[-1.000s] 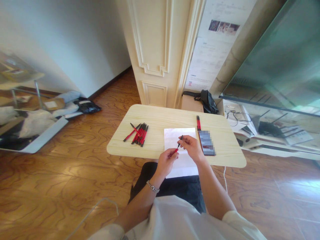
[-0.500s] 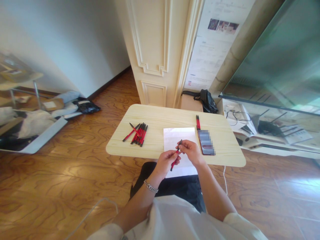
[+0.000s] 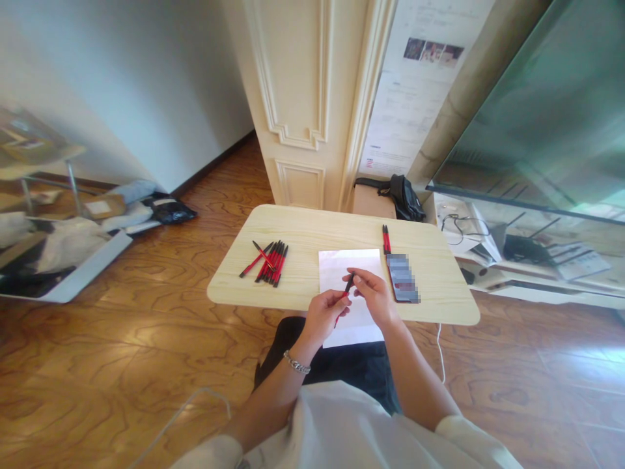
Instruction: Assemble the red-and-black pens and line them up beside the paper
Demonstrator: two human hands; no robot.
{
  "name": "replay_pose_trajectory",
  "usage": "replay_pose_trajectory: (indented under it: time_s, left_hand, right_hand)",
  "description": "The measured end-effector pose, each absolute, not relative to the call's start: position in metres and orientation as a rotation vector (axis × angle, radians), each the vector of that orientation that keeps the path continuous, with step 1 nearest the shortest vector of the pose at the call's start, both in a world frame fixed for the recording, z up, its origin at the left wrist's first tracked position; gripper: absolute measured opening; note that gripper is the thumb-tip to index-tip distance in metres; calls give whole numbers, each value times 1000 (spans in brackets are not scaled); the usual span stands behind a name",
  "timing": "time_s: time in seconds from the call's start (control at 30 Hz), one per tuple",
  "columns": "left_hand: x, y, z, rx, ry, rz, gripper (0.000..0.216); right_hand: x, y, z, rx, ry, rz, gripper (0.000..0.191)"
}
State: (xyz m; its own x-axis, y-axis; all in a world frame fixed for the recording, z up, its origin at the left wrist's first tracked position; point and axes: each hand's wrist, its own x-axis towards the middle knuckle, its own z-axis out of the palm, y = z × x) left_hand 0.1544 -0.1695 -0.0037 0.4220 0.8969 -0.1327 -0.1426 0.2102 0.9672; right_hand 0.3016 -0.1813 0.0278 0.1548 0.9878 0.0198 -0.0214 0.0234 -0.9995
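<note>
A pile of pens [image 3: 269, 260], red with black ends, lies fanned on the left part of the tabletop [image 3: 312, 228], well apart from the hands. Right of it a sheet of paper [image 3: 336, 267] lies flat, its near end hanging over the tabletop's front edge.

Above that near end the left hand [image 3: 325, 312] is curled, thumb and fingers pinching the red lower part of a single pen [image 3: 348, 284]. A bracelet [image 3: 297, 362] sits on its wrist. The pen is tilted, black end up and away, held in the air over the paper between the two hands.

The right hand [image 3: 375, 296] meets it from the other side, its fingertips closed on the black upper end.

Just right of the paper a phone [image 3: 402, 278] lies flat. A pair of pens [image 3: 386, 240] lies side by side just beyond it. Behind the tabletop's far right corner sits a black bag [image 3: 403, 195].
</note>
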Motion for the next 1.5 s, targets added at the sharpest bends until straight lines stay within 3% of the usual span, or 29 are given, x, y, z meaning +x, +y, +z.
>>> replay_pose_trajectory:
  time_s: [0.23, 0.47, 0.67, 0.87, 1.17, 1.37, 1.5]
  left_hand:
    - [156, -175, -8, 1150, 1011, 944, 25]
    - [154, -174, -1, 1109, 793, 827, 33]
    - [157, -177, -15, 1076, 850, 870, 30]
    - [151, -178, -5, 1037, 759, 754, 35]
    - [156, -179, -6, 1070, 886, 844, 30]
    - [153, -180, 3, 1053, 792, 761, 38]
    - [157, -181, -2, 1096, 880, 826, 33]
  right_hand:
    - [291, -182, 16, -1429, -1030, 868, 26]
    - [294, -186, 25, -1234, -1011, 1158, 35]
    - [290, -183, 10, -1307, -991, 1039, 24]
    - [291, -188, 23, -1232, -1005, 1192, 31]
    - [287, -184, 10, -1340, -943, 993, 26]
    - [290, -189, 24, -1219, -921, 1165, 33]
    - [289, -187, 23, -1268, -887, 1096, 29]
